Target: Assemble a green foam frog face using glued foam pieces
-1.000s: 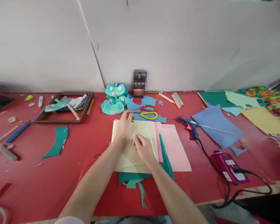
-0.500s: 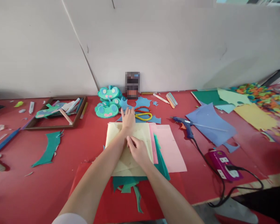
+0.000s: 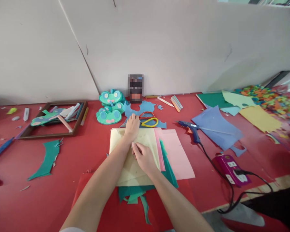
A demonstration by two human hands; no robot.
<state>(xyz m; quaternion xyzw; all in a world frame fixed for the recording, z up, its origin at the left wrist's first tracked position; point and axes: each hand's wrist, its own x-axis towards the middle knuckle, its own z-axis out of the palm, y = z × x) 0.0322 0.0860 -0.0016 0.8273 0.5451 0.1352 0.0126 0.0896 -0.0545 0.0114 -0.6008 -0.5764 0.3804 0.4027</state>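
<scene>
My left hand (image 3: pixel 132 127) reaches past the far edge of a stack of cream felt sheets (image 3: pixel 132 170). Its fingers are curled down over the middle of a pair of scissors (image 3: pixel 149 122) with one red and one yellow handle loop. The scissors lie on blue felt scraps (image 3: pixel 147 105). Closer in, my right hand (image 3: pixel 143 157) is closed above the cream sheets, beside my left wrist, its thumb against the curled fingers. Whatever it may hold is hidden. Pink felt (image 3: pixel 177 154) and dark green felt (image 3: pixel 171 174) stick out from under the stack.
Green frog-face felt pieces (image 3: pixel 109 116) are piled behind, near a phone (image 3: pixel 135 88) against the wall. A wooden frame (image 3: pixel 48 135) with pens stands left. On the right are a glue gun (image 3: pixel 189 125), blue felt (image 3: pixel 217 125) and a purple power strip (image 3: pixel 232 170) with cables.
My left hand's fingers have gone from spread to curled down over the scissors. My right hand keeps its closed pose. The view has shifted slightly.
</scene>
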